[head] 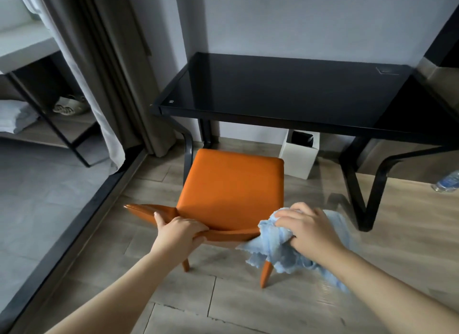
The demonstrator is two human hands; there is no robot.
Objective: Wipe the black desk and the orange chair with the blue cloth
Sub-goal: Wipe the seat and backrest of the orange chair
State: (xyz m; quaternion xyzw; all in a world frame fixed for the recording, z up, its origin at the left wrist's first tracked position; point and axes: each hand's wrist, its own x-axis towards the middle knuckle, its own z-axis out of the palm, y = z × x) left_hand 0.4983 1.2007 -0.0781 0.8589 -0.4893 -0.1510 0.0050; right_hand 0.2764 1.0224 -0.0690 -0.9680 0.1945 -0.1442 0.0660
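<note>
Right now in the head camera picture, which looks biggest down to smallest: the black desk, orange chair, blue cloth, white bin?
1. black desk
2. orange chair
3. blue cloth
4. white bin
The last two are unsure: the cloth is bunched and nearer the camera, and the bin sits partly under the desk.

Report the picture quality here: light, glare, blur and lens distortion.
Head view: dim, soft light, brighter at the upper left; the glossy black glass desk shows a faint sheen, no hard glare; the crumpled blue cloth in the right hand is motion-blurred, the orange padded chair sharp; the wide lens bows the desk's edges and tilts the grey curtains.
</note>
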